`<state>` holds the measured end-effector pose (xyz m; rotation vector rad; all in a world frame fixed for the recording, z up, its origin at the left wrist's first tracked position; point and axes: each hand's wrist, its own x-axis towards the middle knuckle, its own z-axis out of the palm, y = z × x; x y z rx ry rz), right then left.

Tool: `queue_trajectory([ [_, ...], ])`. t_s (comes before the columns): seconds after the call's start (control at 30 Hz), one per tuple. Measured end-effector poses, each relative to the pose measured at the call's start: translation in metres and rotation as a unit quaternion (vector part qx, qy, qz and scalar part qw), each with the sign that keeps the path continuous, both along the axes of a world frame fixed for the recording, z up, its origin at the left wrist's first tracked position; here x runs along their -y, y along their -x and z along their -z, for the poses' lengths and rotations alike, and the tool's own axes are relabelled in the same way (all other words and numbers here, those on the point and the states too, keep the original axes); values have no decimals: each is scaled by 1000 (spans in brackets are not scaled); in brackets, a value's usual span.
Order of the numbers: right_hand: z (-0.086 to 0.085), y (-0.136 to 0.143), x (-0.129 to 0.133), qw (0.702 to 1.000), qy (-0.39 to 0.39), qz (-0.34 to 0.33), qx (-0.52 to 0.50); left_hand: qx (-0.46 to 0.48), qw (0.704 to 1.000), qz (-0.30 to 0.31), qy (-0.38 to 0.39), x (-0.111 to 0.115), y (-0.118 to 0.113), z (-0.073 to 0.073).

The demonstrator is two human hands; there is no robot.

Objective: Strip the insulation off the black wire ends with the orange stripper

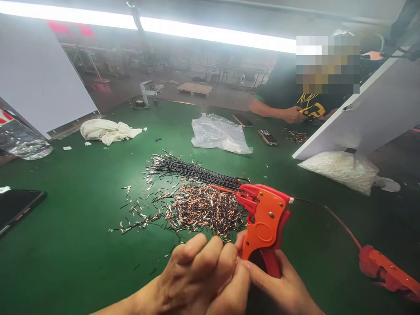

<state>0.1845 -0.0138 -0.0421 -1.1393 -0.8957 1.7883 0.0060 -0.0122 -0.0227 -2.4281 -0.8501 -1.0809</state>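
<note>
- Nearest me, the right hand (287, 286) has its grip clamped on the handles of an orange-and-red wire stripper (264, 214), raised in front of the pile with its nose pointing left.
- The left hand (205, 271) is beside it, fingers curled in and drawn together, thumb side against the right hand; whether something is pinched inside that grip I cannot tell.
- Beyond the stripper's nose, on the green counter (82, 262), lies a long bundle of black wires (203, 169), most of them side by side.
- Just this side of the bundle sits a heap of short wire pieces (206, 208), black with copper-coloured bits, with loose scraps (141, 221) scattered to its left.
- A thin cord (331, 210) runs from the back of the held tool toward a second red-and-orange stripper (389, 269) at the right edge.
- Farther across are a clear plastic bag (219, 133), a crumpled white cloth (106, 131) to its left, and a stuffed pale bag (341, 169) by the white panel (354, 100) on the right.
- On the far side, a co-worker's hand (292, 114) is at a yellow tool (314, 111).
- A dark phone-like device (19, 205) lies at the left edge.
</note>
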Motion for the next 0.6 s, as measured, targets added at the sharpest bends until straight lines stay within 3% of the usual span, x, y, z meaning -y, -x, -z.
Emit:
queue_trajectory([
  [0.13,-8,-2,-4,998,-49,36,-34,29,998,44,26,1,0,9],
  [0.2,-11,-5,-6,996,-70,39,-37,57,984,70,152,-2,-2,12],
  [0.23,-12,-7,-7,996,-76,35,-44,82,961,72,253,-4,-2,12],
  [0.27,-12,-8,-8,995,-79,29,-53,116,920,70,369,-7,-3,11],
  [0.33,-12,-9,-8,995,-79,17,-66,204,787,77,578,-13,-4,8],
  [0.4,-11,-9,-7,995,-73,6,-73,302,644,116,694,-18,-4,4],
  [0.47,-9,-7,-4,995,-63,-4,-78,371,531,161,745,-21,-5,3],
  [0.53,-4,-6,-2,995,-52,-16,-85,389,460,173,779,-23,-6,5],
  [0.6,2,-4,0,994,-47,-28,-91,397,432,165,793,-23,-7,6],
])
